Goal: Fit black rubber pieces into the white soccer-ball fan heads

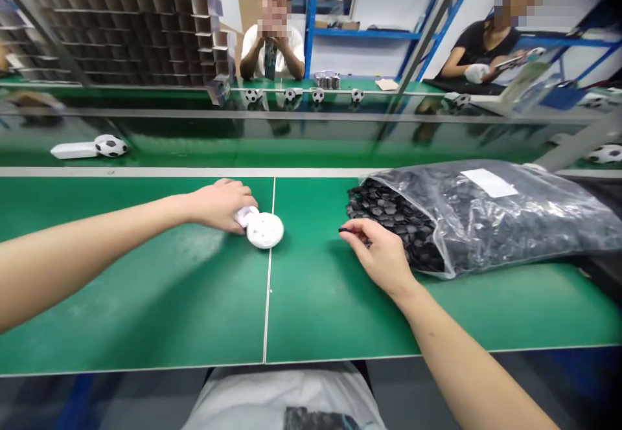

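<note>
My left hand (223, 204) is closed around the handle end of a white object with a round, ball-like head (265, 230), held low over the green tabletop. A few small marks or holes show on the round head. Between the thumb and fingertips of my right hand (376, 245) is a small black piece (345, 230). Right behind that hand lies a clear plastic bag (525, 223), its mouth facing left. Many similar black pieces (383, 206) spill at the bag's opening.
Beyond the white rail, a white-handled football-patterned item (111, 146) lies on the green conveyor (233, 148). Several more footballs (317, 96) line the far side. Two people (273, 41) sit across, near stacked open boxes (126, 28). A slanted metal post (583, 138) stands at right.
</note>
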Demonstrator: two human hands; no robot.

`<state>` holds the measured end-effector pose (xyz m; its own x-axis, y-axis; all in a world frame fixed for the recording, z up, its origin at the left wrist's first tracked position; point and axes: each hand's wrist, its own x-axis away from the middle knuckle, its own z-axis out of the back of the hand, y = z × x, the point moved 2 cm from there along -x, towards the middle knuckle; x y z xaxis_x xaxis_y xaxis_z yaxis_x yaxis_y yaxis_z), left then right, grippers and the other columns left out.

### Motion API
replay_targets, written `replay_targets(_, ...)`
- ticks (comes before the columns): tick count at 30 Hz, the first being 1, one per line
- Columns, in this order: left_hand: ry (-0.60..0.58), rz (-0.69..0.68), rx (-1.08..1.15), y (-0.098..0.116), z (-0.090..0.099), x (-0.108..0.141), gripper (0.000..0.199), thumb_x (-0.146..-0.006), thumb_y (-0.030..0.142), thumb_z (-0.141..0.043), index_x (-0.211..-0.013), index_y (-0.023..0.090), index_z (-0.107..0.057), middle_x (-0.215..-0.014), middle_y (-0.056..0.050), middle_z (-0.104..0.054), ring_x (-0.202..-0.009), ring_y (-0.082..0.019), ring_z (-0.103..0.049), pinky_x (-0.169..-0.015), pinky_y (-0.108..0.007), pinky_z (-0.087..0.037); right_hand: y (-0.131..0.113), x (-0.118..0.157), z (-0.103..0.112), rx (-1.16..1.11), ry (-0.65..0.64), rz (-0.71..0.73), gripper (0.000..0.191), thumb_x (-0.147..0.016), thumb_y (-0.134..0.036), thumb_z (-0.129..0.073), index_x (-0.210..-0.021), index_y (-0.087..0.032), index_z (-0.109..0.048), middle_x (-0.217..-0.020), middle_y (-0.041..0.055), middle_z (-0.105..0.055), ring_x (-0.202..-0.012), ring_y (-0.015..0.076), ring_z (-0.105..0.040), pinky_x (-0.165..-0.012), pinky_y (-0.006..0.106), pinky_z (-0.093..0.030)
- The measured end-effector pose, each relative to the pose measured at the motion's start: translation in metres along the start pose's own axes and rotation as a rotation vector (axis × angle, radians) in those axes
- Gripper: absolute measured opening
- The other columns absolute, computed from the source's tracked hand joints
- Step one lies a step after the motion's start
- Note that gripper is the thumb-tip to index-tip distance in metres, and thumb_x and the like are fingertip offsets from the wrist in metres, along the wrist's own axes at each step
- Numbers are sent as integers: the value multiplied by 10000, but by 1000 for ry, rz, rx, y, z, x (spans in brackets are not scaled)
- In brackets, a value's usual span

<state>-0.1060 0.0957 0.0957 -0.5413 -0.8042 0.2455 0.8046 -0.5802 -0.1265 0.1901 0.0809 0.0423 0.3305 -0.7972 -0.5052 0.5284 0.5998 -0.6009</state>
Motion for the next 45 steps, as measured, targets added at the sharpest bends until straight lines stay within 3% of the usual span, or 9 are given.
replay_targets(2, 31, 79, 90, 24, 0, -6, 531, -713, 495, -564, -1178, 245, -501, -959, -68, -585, -917, -256, -535, -796, -339, -389, -4, -1, -1, -19, -13, 44, 60, -821, -217, -560, -846, -198, -612, -798, 23, -640, -735, 151, -586, -713, 284, -484)
replay_targets(6, 133, 84, 335, 65, -4, -22, 755, -747, 380, -527, -1400, 297, -157, -1178, -77, -473, -961, -226, -546, -721, -266, -432, -11, -1, -5, -80, -27, 108, 76, -827, -194, -556, -837, -208, -630, -842, 32, -625, -829, 159, -568, -784, 310, -465)
replay_targets(10, 190, 77, 381, 83, -7, -34, 690, -793, 412, -475, -1401, 301, -167, -1125, -52, -536, -934, -223, -572, -676, -257, -438, -19, 2, -12, -56, -17, 154, 49, -787, -209, -620, -806, -232, -659, -909, 34, -599, -929, 183, -517, -869, 372, -419)
replay_targets(16, 240, 78, 393, 88, -10, -38, 848, -652, 666, -562, -1367, 325, -261, -1232, -19, -541, -1063, -250, -541, -788, -310, -454, -25, 1, -25, -106, -37, 162, 62, -710, -226, -703, -711, -223, -641, -933, 28, -575, -957, 193, -490, -877, 387, -411)
replay_targets(21, 286, 110, 435, 91, -9, -38, 785, -660, 672, -546, -1332, 322, -340, -1286, 10, -516, -1097, -242, -533, -816, -324, -460, -26, -1, -29, -141, -26, 113, 130, -699, -230, -706, -664, -197, -585, -977, 49, -536, -986, 201, -493, -904, 396, -398)
replay_targets(24, 299, 106, 470, 90, -7, -39, 711, -684, 637, -548, -1305, 336, -379, -1255, 28, -544, -1067, -232, -554, -793, -310, -464, -25, -1, -30, -198, -22, 53, 170, -706, -221, -685, -777, -205, -532, -1063, 66, -520, -1046, 206, -492, -908, 390, -414)
replay_targets(31, 265, 128, 557, 88, -5, -39, 647, -685, 566, -586, -1273, 362, -411, -1251, 62, -547, -1072, -231, -553, -769, -287, -458, -23, 0, -35, -312, -113, -129, 553, -713, -282, -666, -1185, -197, -390, -1239, 104, -494, -1132, 216, -488, -906, 363, -443)
replay_targets(40, 305, 177, 480, 99, -2, -36, 563, -732, 522, -548, -1252, 331, -454, -1185, 29, -600, -978, -255, -602, -752, -323, -451, -28, -4, -37, -298, -122, -205, 519, -668, -257, -682, -1122, -177, -445, -1152, 81, -550, -1072, 197, -521, -866, 332, -449)
replay_targets(45, 257, 176, 483, 87, -6, -37, 626, -701, 551, -561, -1274, 353, -404, -1201, 25, -587, -1006, -273, -587, -783, -352, -461, -17, -15, -24, -258, -155, -190, 391, -727, -294, -646, -1073, -170, -514, -1085, 63, -595, -996, 163, -562, -782, 275, -469)
